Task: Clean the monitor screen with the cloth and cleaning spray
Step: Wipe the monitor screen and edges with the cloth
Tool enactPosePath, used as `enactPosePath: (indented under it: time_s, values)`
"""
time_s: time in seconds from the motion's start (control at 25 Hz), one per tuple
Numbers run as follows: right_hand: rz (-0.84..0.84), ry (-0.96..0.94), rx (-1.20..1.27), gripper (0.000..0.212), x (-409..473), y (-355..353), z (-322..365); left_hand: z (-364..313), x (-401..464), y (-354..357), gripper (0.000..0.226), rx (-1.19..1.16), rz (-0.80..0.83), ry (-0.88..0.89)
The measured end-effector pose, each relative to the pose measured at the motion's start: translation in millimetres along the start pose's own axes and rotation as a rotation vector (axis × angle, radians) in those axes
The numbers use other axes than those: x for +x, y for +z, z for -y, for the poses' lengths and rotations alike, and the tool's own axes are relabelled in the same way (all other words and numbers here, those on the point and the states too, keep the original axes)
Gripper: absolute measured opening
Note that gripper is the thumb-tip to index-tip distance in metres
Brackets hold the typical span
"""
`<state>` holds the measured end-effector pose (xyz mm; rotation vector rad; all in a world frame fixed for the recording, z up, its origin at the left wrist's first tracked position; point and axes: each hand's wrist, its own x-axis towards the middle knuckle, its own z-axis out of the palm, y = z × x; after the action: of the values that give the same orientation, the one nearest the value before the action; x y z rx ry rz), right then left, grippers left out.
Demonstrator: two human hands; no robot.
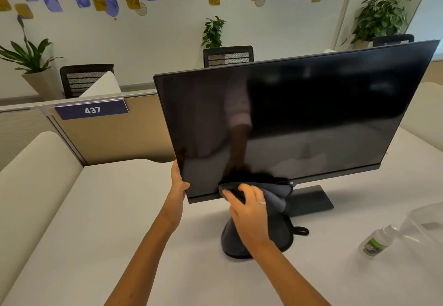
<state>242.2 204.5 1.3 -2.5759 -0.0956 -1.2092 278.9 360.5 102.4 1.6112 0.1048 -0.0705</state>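
Grey cloth (275, 194) gripped in my right hand (251, 212), wiping monitor (299, 114) bottom edge | left hand (178, 183) grasping its corner | spray bottle (375, 243) idle on desk (119, 233) | next: probably sweep sideways, light pressure

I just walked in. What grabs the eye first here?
The big black monitor fills the middle of the desk, its screen off. The right hand presses a grey cloth to its lower edge, the left hand grips its left side, and a small spray bottle lies at right.
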Motion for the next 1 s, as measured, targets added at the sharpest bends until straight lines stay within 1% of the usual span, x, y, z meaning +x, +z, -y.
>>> enactPosePath:
  time_s: [0.08, 0.2, 0.32, 0.36, 0.4, 0.48, 0.52, 0.56, 0.6, 0.64, 0.68, 0.72, 0.76, 0.8, 0.84, 0.92, 1.0]
  values:
    - [0.056, -0.063, 0.045, 0.023, 1, 9, 25, 0, -5, -3, 0.057, 0.013, 0.052, 0.076]
    - [0.148, -0.08, 0.119, 0.037, 7, 15, 49, -3, -10, -4, 0.052, 0.037, 0.083, 0.125]
    - [0.121, -0.059, 0.147, 0.043, 17, 10, 53, -3, -9, -4, 0.051, 0.039, 0.08, 0.146]
    - [0.084, -0.016, 0.169, 0.044, 22, 7, 50, -3, -9, -4, 0.049, 0.037, 0.086, 0.159]
    - [0.036, 0.068, 0.231, 0.044, 27, 2, 46, -2, -9, -5, 0.047, 0.028, 0.091, 0.168]
    - [-0.053, 0.298, 0.385, 0.039, 38, -9, 32, -1, -8, -5, 0.047, 0.008, 0.078, 0.147]
    - [-0.084, 0.372, 0.399, 0.037, 41, -14, 23, -2, -8, -4, 0.05, 0.009, 0.057, 0.118]
    - [-0.122, 0.42, 0.347, 0.036, 41, -16, 12, -4, -7, -3, 0.052, 0.024, 0.014, 0.107]
    - [-0.162, 0.459, 0.3, 0.036, 40, -17, 4, -9, -8, -1, 0.052, 0.054, -0.064, 0.13]
    - [-0.188, 0.507, 0.277, 0.037, 38, -18, -1, -16, -9, 0, 0.053, 0.106, -0.182, 0.187]
    - [-0.185, 0.562, 0.258, 0.039, 37, -17, -2, -26, -11, 0, 0.059, 0.191, -0.321, 0.269]
    - [-0.155, 0.596, 0.209, 0.041, 35, -17, -1, -37, -14, 0, 0.064, 0.301, -0.426, 0.381]
    - [-0.115, 0.619, 0.125, 0.046, 32, -17, 3, -50, -17, 2, 0.068, 0.422, -0.478, 0.516]
    - [-0.082, 0.647, 0.04, 0.051, 29, -15, 8, -64, -21, 3, 0.069, 0.535, -0.493, 0.649]
    - [-0.06, 0.677, 0.014, 0.055, 27, -15, 14, -79, -23, 5, 0.069, 0.628, -0.493, 0.764]
    - [-0.051, 0.755, 0.12, 0.061, 26, -14, 22, -112, -23, 12, 0.067, 0.781, -0.475, 0.931]
    - [-0.048, 0.787, 0.274, 0.06, 29, -15, 29, -145, -20, 23, 0.066, 0.958, -0.421, 1.041]
